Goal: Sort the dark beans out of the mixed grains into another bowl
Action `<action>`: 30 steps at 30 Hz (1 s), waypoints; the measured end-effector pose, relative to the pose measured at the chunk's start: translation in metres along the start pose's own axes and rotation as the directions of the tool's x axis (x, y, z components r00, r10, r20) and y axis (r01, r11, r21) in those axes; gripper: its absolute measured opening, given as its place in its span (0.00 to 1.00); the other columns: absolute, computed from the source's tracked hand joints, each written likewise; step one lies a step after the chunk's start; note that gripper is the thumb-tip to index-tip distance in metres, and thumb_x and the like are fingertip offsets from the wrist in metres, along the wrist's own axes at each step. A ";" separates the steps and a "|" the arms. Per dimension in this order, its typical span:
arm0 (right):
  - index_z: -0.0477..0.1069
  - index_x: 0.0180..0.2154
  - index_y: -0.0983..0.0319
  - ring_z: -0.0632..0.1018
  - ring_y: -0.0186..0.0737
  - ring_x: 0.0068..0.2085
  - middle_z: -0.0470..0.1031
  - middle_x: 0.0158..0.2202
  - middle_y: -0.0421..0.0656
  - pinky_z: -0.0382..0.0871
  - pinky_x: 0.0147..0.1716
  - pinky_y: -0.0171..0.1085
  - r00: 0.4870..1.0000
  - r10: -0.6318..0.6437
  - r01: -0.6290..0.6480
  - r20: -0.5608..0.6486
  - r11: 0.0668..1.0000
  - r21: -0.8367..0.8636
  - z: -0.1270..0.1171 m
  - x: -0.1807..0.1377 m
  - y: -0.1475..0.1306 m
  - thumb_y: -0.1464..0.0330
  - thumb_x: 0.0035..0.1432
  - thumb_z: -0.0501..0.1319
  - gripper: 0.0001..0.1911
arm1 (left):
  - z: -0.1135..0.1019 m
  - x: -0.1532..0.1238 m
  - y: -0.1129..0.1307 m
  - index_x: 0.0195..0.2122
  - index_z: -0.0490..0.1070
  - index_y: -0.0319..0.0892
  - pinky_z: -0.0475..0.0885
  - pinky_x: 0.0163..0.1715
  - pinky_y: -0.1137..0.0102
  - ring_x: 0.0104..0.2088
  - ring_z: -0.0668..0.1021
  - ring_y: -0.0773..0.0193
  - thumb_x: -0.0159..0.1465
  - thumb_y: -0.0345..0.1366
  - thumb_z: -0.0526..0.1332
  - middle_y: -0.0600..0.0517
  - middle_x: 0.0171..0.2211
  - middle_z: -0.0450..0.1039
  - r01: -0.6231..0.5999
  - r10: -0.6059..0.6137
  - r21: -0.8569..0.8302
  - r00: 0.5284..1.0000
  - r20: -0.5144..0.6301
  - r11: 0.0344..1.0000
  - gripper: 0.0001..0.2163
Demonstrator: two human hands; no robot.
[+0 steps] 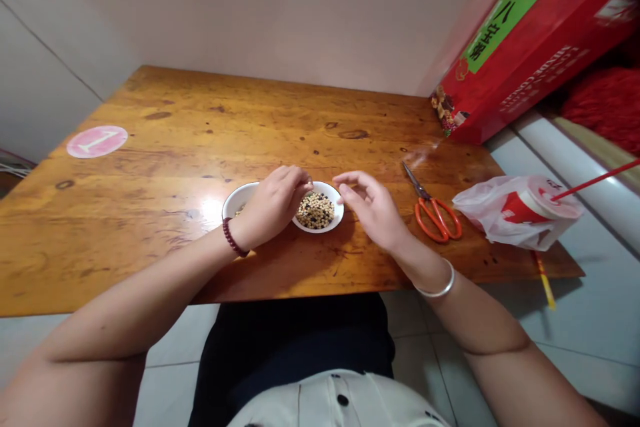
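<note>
My left hand [280, 197] is curled over the gap between two white round bowls with dark rims, its fingertips bunched above the right-hand bowl [339, 213]; I cannot tell whether they pinch anything. My right hand [369, 208] is open and empty, thumb and fingers parted just beside that bowl's right edge. Inside it lies a mix of pale yellow and black beans [316, 211]. The left-hand bowl [229, 201] is mostly hidden behind my left hand, a few pale pieces showing within. Both stand on the brown wooden desk [250, 120]. To their right lie steel scissors with orange-red handles [423, 195], near a red-and-white cup [525, 207] in a translucent plastic bag [480, 199].
</note>
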State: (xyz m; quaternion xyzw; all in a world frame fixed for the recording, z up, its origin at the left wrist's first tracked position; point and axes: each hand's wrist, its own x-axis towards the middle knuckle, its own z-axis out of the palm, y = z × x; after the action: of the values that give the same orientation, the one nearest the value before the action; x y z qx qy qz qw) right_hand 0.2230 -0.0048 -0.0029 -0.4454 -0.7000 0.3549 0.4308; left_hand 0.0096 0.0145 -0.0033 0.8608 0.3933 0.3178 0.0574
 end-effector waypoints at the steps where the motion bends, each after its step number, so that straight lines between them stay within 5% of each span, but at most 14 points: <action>1: 0.75 0.44 0.62 0.81 0.37 0.36 0.81 0.39 0.45 0.77 0.36 0.36 0.999 0.037 -0.037 0.007 0.997 0.060 0.001 0.004 0.005 0.55 0.65 0.59 0.17 | 0.000 0.000 -0.001 0.38 0.65 0.40 0.67 0.37 0.65 0.34 0.71 0.59 0.72 0.36 0.50 0.47 0.34 0.72 -0.046 0.046 0.059 0.999 -0.008 0.997 0.08; 8: 0.81 0.38 0.61 0.82 0.39 0.35 0.83 0.36 0.45 0.77 0.35 0.37 0.924 0.255 -0.341 0.286 0.888 0.309 0.008 0.016 0.026 0.54 0.51 0.70 0.19 | 0.008 -0.003 -0.005 0.38 0.66 0.39 0.68 0.36 0.65 0.35 0.70 0.58 0.72 0.35 0.50 0.46 0.33 0.71 -0.148 0.149 0.210 0.989 0.010 0.967 0.09; 13: 0.81 0.33 0.62 0.79 0.34 0.27 0.81 0.27 0.41 0.76 0.31 0.35 0.897 0.288 -0.404 0.334 0.841 0.359 0.014 0.013 0.031 0.56 0.46 0.74 0.17 | 0.012 -0.004 -0.004 0.38 0.67 0.39 0.67 0.34 0.66 0.35 0.71 0.58 0.72 0.35 0.51 0.47 0.34 0.72 -0.114 0.107 0.172 0.993 0.050 0.978 0.09; 20: 0.81 0.33 0.61 0.81 0.36 0.32 0.83 0.32 0.43 0.75 0.32 0.34 0.997 0.073 -0.067 -0.020 0.975 0.211 0.017 0.008 0.041 0.63 0.54 0.69 0.08 | 0.010 -0.003 -0.004 0.37 0.71 0.40 0.67 0.34 0.68 0.34 0.73 0.61 0.70 0.38 0.58 0.51 0.32 0.75 -0.063 0.064 0.113 0.998 0.000 0.992 0.08; 30: 0.80 0.31 0.60 0.78 0.33 0.28 0.80 0.28 0.40 0.72 0.27 0.33 0.968 -0.173 0.174 -0.179 0.985 -0.013 0.017 0.001 0.041 0.67 0.55 0.67 0.04 | 0.015 -0.003 -0.009 0.36 0.74 0.41 0.68 0.33 0.69 0.30 0.74 0.64 0.67 0.39 0.62 0.52 0.29 0.76 -0.059 0.062 0.053 0.996 -0.071 0.997 0.07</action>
State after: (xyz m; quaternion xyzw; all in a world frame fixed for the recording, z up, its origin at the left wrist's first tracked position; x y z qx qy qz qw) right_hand 0.2200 0.0088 -0.0448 -0.4121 -0.6940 0.2753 0.5223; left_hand 0.0115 0.0205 -0.0197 0.8615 0.3769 0.3401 0.0116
